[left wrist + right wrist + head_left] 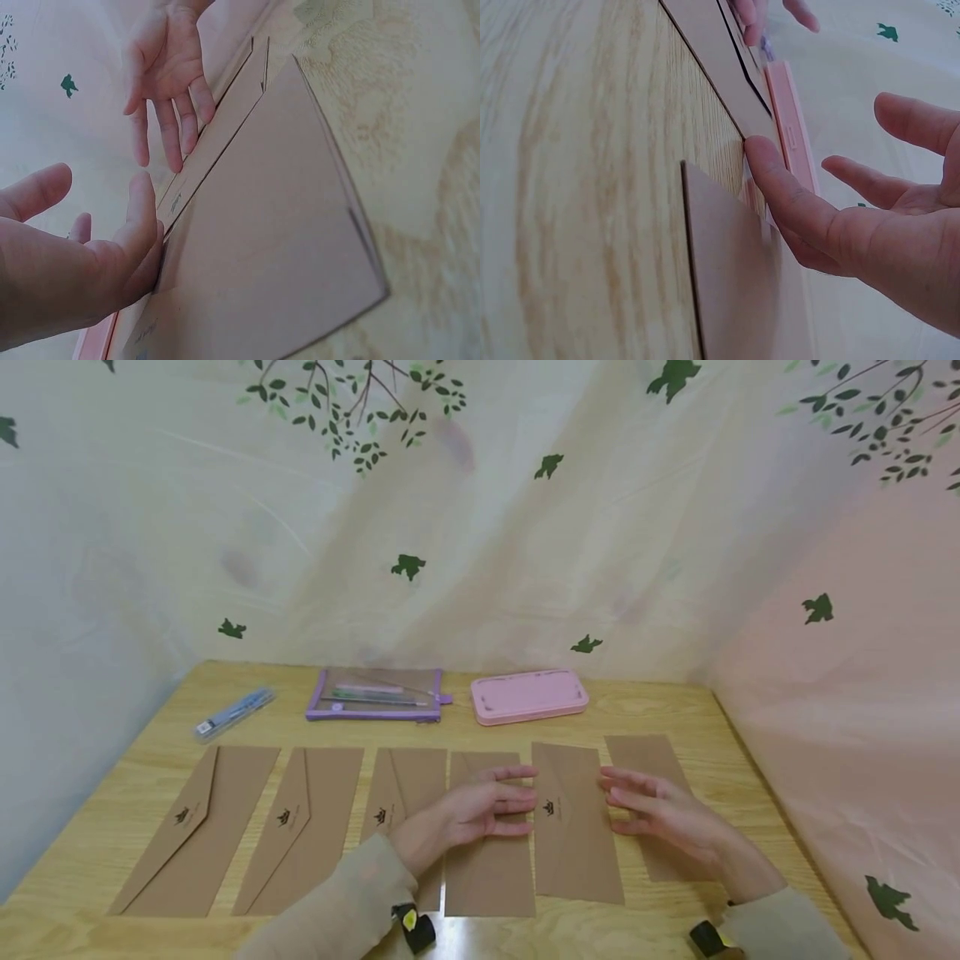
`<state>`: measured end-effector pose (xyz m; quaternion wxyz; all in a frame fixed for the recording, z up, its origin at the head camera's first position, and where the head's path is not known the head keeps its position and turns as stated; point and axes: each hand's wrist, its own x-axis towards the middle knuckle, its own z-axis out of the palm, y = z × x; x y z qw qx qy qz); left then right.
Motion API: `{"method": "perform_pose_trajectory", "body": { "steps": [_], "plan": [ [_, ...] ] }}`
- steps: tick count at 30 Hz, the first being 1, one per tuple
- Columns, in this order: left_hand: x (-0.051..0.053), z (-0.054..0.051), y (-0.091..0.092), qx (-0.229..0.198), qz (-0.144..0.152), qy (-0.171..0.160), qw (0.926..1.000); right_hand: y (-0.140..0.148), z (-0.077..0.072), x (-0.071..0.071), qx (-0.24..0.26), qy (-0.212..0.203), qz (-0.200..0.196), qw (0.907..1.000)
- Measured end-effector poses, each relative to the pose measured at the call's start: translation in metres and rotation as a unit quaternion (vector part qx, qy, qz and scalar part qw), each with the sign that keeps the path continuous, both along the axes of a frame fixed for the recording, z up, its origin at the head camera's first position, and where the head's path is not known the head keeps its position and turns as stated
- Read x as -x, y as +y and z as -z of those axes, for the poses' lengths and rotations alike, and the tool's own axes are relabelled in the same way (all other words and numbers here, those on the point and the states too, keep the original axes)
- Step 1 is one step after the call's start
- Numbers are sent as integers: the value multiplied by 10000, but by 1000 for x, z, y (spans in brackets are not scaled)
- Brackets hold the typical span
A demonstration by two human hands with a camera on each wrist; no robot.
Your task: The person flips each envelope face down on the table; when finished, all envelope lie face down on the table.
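Observation:
Brown paper envelopes lie in a row on the table. Both hands are at one printed with a dark crown, the envelope (577, 860) right of centre. My left hand (480, 807) has its fingers extended at this envelope's left edge, above a neighbouring plain-looking envelope (489, 881). At the opposite edge is my right hand (667, 817), fingers loosely extended, partly over the rightmost envelope (647, 756). Neither hand grips anything. In the left wrist view the right palm (171, 64) faces the left hand. Whether each fingertip touches the paper I cannot tell.
Further left are more crown-marked envelopes (243, 827) with pointed flaps. Along the back stand a clear case with blue contents (236, 712), a purple-edged mesh pouch (375, 714) of pens, and a pink case (529, 695). A leaf-and-bird-patterned curtain (480, 527) borders the table.

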<state>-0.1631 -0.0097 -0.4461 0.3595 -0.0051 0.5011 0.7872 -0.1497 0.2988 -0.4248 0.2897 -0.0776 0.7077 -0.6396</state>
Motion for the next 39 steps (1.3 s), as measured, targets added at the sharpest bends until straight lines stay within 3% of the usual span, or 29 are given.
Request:
{"method": "perform_pose_trajectory", "body": {
  "steps": [13, 31, 39],
  "plan": [
    [-1, -12, 3, 6, 67, -65, 10000, 0, 0, 1, 18, 48, 65, 10000],
    [-9, -6, 2, 92, 1, -8, 10000, -1, 3, 0, 47, -6, -86, 10000],
    [-4, -7, 4, 140, 123, 28, 9998, 1, 4, 0, 53, -11, 4, 10000]
  ]
}}
